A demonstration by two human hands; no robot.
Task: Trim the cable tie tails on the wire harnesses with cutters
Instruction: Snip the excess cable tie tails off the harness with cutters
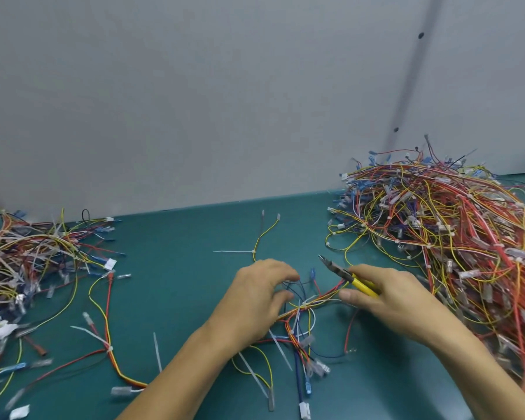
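Note:
A wire harness of red, yellow, orange and blue wires lies on the green table between my hands, with white cable tie tails sticking out of it. My left hand has its fingers curled over the harness wires and grips them. My right hand holds yellow-handled cutters, whose metal jaws point up and left, above the harness and apart from any tie. Another long tie tail lies farther back on a yellow wire.
A big heap of harnesses fills the right side of the table. A smaller heap lies at the left. Loose wires and cut tie pieces are scattered near the front. A grey wall stands behind the table.

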